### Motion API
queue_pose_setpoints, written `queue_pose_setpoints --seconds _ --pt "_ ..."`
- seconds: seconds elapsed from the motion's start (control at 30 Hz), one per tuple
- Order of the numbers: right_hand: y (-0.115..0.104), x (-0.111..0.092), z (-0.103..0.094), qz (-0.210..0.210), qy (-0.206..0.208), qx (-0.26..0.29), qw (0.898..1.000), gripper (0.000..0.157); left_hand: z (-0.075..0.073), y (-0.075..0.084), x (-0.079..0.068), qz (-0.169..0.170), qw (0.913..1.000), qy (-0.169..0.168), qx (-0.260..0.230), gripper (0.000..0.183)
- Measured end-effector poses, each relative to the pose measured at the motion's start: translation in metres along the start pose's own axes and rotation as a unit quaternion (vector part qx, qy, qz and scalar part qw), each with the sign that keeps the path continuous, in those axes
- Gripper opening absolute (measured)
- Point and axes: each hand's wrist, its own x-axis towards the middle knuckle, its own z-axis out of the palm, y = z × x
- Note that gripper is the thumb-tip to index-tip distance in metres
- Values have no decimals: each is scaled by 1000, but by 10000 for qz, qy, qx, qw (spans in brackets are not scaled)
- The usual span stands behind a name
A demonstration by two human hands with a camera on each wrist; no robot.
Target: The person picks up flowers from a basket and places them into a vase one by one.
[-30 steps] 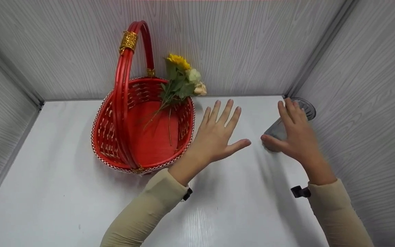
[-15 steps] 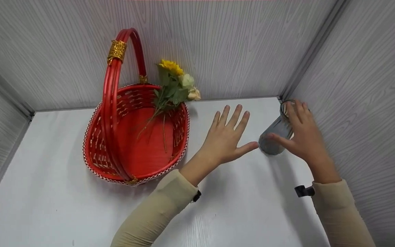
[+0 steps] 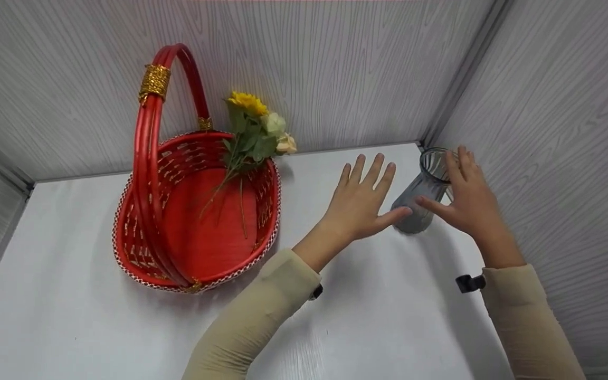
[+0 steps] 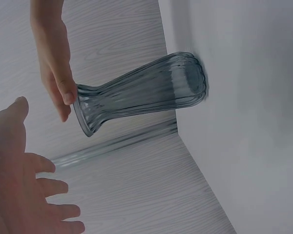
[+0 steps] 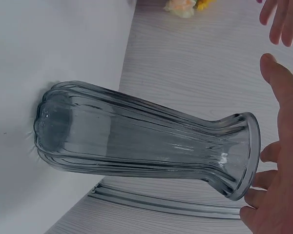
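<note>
A ribbed, greyish clear glass vase point(image 3: 414, 208) with a flared rim stands upright on the white table, near the back right corner. My left hand point(image 3: 355, 208) hovers to its left, fingers straight and spread; in the head view the thumb tip overlaps the vase's side. Over on the right, my right hand point(image 3: 468, 203) is held beside the rim with its fingers extended and thumb out. Both wrist views show the whole vase point(image 5: 151, 139). In the right wrist view the fingertips overlap the rim; whether they touch it I cannot tell. Neither hand holds anything.
A red woven basket point(image 3: 206, 227) with a tall arched handle stands on the left. Flowers point(image 3: 254, 129), yellow, white and peach, lean over its back right rim, stems inside. Grey wood-grain panels point(image 3: 335, 68) enclose the table point(image 3: 72, 316) at the back and sides.
The head view has shifted, so the basket and vase sit farther left. My left hand has moved right, closer to the vase. The right hand now covers less of the vase's rim.
</note>
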Motion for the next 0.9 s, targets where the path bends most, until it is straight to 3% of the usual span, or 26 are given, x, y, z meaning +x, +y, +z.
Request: queue_pose_setpoints --seconds 0.33,0.6,0.9 --pt "7 6 -1 228 -391 -21 9990 115 8 7 26 -96 9992 -147 367 90" --pt "20 15 -1 597 -673 40 9959 122 26 21 53 -360 9984 -296 321 91" --pt "33 19 -6 672 -825 26 9943 120 32 33 68 -525 9966 -502 384 94"
